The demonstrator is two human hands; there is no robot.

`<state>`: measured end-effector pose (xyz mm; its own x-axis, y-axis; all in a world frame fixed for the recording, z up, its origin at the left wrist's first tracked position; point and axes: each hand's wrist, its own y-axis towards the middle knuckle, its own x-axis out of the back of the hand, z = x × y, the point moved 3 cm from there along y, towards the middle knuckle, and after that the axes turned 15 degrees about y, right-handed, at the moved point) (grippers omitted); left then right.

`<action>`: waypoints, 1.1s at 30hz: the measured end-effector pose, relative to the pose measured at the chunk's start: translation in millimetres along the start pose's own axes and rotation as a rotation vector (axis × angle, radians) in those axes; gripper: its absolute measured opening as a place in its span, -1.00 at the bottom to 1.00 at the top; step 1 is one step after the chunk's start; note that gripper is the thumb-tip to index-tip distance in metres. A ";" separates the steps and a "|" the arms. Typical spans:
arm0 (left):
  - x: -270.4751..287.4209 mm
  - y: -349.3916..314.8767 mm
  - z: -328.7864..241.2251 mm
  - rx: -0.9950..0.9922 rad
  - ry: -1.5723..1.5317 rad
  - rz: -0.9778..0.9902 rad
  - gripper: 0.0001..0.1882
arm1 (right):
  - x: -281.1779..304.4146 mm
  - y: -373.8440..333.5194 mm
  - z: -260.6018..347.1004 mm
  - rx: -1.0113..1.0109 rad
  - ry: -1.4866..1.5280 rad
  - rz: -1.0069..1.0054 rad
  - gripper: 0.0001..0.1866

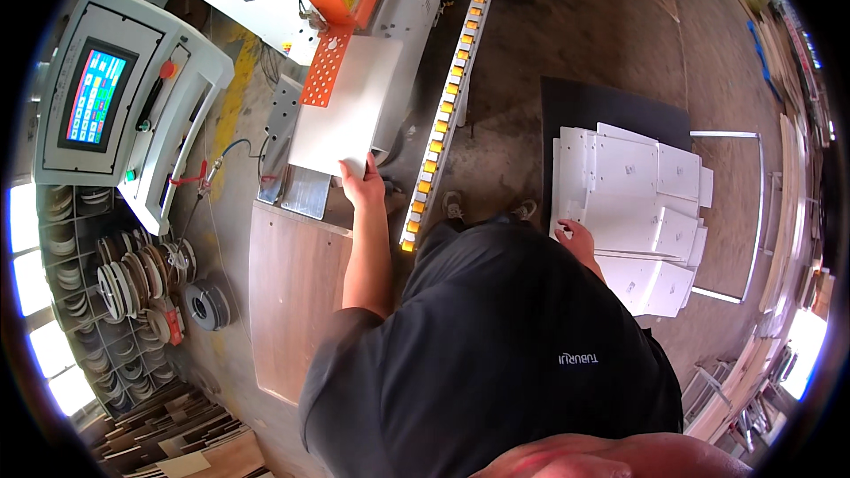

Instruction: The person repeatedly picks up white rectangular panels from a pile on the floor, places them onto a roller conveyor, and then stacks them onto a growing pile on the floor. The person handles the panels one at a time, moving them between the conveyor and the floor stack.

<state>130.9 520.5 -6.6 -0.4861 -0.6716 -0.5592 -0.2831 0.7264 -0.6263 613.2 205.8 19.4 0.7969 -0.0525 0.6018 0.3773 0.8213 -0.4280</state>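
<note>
My left hand [363, 186] grips the near corner of a white panel [345, 124], fingers on its edge. The panel lies flat on the machine bed, its far part beside an orange perforated plate [326, 66]. To my right, my right hand [577, 242] is at the near-left edge of a stack of white panels [620, 177]. Its fingers are curled in at a panel's edge, partly hiding the contact. Several panels in that stack overlap unevenly, and some show small holes and labels.
A rail with yellow rollers [440, 127] runs between machine and stack. On the left stand a control console [133, 97] with a lit screen and a rack of edging coils [133, 274]. A wood-grain board [297, 301] lies near my left arm; a dark sheet [575, 102] lies under the stack.
</note>
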 end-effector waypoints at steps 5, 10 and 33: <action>-40.3 32.6 16.8 0.016 -0.016 0.057 -0.57 | 3.5 -24.1 -4.4 -0.111 0.043 0.004 -0.60; -82.4 55.4 33.3 0.029 0.034 0.090 -0.49 | 0.6 -35.4 -30.0 -0.198 0.130 0.028 -0.61; -160.3 -31.5 162.1 -0.785 2.378 0.371 -0.28 | 1.7 146.3 -261.5 -0.517 0.499 -0.261 -0.48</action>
<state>351.8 581.6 14.7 -0.0734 0.1998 0.9771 0.1360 0.9726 -0.1887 793.1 177.4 -218.5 0.7238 -0.5597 0.4036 0.6578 0.3828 -0.6487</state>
